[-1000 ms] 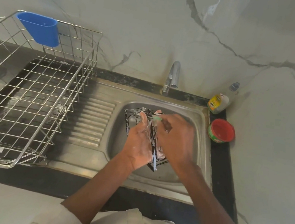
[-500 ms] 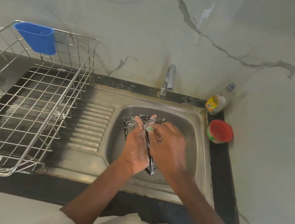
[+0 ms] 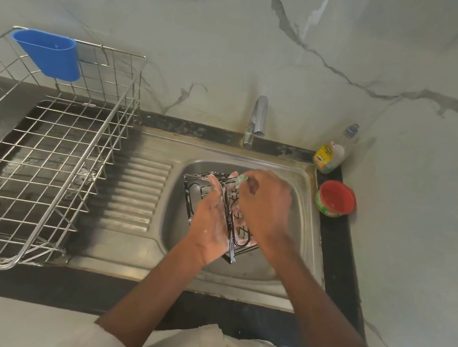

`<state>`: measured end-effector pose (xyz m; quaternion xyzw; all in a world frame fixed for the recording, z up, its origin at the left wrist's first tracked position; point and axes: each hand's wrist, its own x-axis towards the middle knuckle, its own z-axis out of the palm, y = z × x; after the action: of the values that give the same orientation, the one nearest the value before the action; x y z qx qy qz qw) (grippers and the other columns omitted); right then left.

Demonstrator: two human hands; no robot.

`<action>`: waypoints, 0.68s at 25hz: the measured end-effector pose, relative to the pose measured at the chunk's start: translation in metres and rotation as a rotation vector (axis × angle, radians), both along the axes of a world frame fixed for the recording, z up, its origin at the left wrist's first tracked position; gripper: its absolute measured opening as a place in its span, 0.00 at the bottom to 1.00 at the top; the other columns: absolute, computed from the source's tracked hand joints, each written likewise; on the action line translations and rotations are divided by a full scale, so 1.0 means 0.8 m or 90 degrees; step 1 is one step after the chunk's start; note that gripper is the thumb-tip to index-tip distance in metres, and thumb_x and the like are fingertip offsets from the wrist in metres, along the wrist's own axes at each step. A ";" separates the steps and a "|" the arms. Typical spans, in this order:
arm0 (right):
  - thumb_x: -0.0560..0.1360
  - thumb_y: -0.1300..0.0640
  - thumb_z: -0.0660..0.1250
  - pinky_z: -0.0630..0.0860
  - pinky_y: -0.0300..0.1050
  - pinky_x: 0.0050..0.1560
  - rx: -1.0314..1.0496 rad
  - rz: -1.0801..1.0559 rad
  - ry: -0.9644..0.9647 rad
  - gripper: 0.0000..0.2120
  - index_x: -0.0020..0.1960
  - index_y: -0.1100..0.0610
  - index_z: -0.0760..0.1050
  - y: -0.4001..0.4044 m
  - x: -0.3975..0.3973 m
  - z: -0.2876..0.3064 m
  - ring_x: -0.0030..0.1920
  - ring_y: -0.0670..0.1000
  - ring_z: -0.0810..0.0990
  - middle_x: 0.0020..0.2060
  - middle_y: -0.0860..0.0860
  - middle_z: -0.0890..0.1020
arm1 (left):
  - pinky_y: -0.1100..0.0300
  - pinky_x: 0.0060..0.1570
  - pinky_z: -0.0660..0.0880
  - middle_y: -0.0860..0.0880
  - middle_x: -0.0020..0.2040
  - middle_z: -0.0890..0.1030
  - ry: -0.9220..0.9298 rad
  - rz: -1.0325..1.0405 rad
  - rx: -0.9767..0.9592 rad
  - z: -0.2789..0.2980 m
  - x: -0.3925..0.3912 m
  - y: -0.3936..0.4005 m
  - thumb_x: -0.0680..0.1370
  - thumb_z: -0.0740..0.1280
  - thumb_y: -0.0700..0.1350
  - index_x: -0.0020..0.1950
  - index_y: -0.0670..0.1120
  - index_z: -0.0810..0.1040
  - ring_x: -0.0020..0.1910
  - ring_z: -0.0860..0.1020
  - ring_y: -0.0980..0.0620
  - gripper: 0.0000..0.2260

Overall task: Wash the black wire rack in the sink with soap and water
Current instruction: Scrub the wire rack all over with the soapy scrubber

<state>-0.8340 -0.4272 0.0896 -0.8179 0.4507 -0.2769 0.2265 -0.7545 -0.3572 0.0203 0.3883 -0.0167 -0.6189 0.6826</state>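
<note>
A black wire rack (image 3: 194,195), streaked with white suds, stands tilted on edge inside the steel sink (image 3: 304,182). My left hand (image 3: 211,228) holds the rack from its left side, fingers wrapped over the wires. My right hand (image 3: 264,203) is against the rack's right side and pinches a small green scrubber (image 3: 241,178) at the fingertips near the rack's top edge. Much of the rack is hidden behind both hands. The tap (image 3: 257,122) shows no running water.
A large steel dish basket (image 3: 50,163) with a blue cutlery cup (image 3: 49,53) fills the counter on the left, beside the ribbed drainboard (image 3: 133,190). A dish-soap bottle (image 3: 333,151) and a red soap tub (image 3: 334,199) stand right of the sink, against the marble wall.
My right hand with the green scrubber has shifted slightly along the rack's upper edge. The left hand keeps its hold; the rack stays tilted in the sink.
</note>
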 end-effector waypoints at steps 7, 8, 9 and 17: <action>0.78 0.63 0.71 0.67 0.23 0.38 -0.023 0.038 0.040 0.07 0.50 0.54 0.86 -0.041 -0.016 0.000 0.34 0.34 0.72 0.39 0.44 0.81 | 0.29 0.70 0.71 0.43 0.69 0.83 -0.013 -0.029 -0.004 0.007 0.005 0.003 0.78 0.53 0.77 0.70 0.59 0.83 0.65 0.81 0.38 0.34; 0.78 0.63 0.71 0.67 0.25 0.38 -0.016 0.034 0.036 0.06 0.50 0.55 0.86 -0.048 -0.022 -0.001 0.34 0.33 0.72 0.39 0.43 0.80 | 0.25 0.69 0.69 0.43 0.71 0.82 -0.003 -0.025 -0.010 0.003 0.007 0.002 0.77 0.53 0.79 0.73 0.62 0.80 0.67 0.80 0.37 0.35; 0.77 0.64 0.72 0.67 0.26 0.39 -0.019 0.056 0.028 0.06 0.50 0.55 0.86 -0.044 -0.029 -0.006 0.34 0.35 0.72 0.38 0.43 0.79 | 0.25 0.69 0.69 0.43 0.73 0.80 0.010 -0.020 -0.016 0.001 0.008 0.001 0.76 0.53 0.79 0.75 0.62 0.77 0.69 0.79 0.36 0.36; 0.77 0.64 0.73 0.70 0.28 0.37 -0.012 0.045 -0.061 0.05 0.49 0.55 0.85 -0.010 -0.020 -0.021 0.34 0.37 0.73 0.37 0.42 0.79 | 0.51 0.50 0.85 0.43 0.58 0.87 0.026 0.051 -0.017 0.011 0.001 -0.008 0.80 0.50 0.76 0.61 0.51 0.87 0.53 0.87 0.45 0.37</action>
<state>-0.8501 -0.4353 0.0727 -0.8211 0.4078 -0.3119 0.2496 -0.7536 -0.3639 0.0288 0.3668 0.0046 -0.5986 0.7121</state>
